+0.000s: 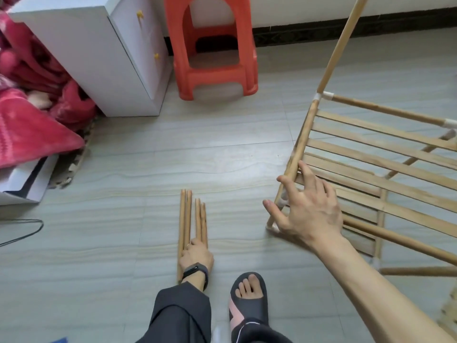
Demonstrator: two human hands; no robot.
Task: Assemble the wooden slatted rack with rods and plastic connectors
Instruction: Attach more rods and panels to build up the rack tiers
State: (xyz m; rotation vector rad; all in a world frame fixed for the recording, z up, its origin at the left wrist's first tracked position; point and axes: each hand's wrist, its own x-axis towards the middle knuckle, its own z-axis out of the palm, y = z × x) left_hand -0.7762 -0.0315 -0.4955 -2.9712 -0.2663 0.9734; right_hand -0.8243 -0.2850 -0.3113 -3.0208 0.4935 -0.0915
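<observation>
Beside my foot [249,288], round wooden rods [185,219].
My left hand [196,256] clamps them; right hand [306,211] splayed on slatted wooden rack [371,154].

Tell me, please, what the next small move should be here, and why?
Probably close the right hand round the side rod of the rack to steady it: its fingers are spread beside that rod, not curled on it. The left hand grips a bundle of loose rods lying on the floor, so one could then go into a white connector.

No legible text, labels (or numbers)
</observation>
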